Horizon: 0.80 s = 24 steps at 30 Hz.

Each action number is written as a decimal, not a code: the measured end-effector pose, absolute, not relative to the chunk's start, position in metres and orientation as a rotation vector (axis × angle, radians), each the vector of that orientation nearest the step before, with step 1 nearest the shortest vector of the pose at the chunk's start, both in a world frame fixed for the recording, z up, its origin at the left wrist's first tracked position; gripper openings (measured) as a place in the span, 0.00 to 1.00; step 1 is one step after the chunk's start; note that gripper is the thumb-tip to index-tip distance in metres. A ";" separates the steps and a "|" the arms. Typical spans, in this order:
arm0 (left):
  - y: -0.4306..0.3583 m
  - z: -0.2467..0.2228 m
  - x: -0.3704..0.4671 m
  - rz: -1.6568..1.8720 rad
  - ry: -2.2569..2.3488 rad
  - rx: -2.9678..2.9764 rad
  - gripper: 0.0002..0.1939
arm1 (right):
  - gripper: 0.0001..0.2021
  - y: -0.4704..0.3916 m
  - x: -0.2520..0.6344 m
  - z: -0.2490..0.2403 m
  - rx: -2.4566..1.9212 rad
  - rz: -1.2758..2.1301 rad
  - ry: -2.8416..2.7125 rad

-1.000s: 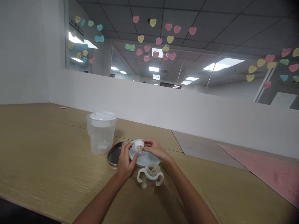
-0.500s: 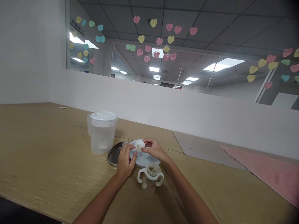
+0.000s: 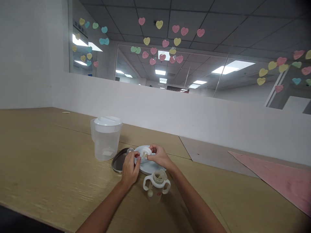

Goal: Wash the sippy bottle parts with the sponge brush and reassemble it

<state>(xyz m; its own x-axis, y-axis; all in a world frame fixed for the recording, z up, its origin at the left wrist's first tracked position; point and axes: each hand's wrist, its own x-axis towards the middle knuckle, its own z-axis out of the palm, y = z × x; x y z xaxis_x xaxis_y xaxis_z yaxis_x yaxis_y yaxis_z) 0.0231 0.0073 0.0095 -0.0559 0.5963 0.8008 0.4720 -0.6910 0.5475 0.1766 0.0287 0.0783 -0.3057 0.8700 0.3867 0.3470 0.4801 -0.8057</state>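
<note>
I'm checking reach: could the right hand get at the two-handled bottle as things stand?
Probably yes: the two-handled bottle stands upright close to the right hand, on its near side, and nothing seems to block it. That hand appears to hold a white ring, though, so may need freeing.

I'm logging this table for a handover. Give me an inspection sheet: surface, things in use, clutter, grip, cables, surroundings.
Surface: tan table, seams showing; pink sheet at right.
Things in use: white cap, seen against the plate; two-handled bottle upright, top open.
Clutter: lidded pitcher and metal-rimmed tray left of the plate.
Grip: right hand holds the white cap; left hand close beside it, contact unclear.
Cables: nothing seen.
Surroundings: white wall, window above with heart-shaped notes.
</note>
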 end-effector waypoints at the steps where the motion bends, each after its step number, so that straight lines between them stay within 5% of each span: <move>1: 0.007 0.009 0.023 1.860 1.175 2.092 0.10 | 0.10 0.029 0.176 0.078 -1.009 0.794 -1.866; 11: 0.007 0.010 0.024 1.881 1.139 2.033 0.14 | 0.09 0.021 0.175 0.082 -0.900 0.868 -1.913; 19: 0.009 0.009 0.024 1.730 1.048 1.930 0.17 | 0.11 0.028 0.178 0.077 -0.865 0.098 -2.074; 24: 0.010 0.010 0.028 1.683 1.056 1.848 0.22 | 0.16 0.030 0.181 0.077 -0.777 0.226 -2.157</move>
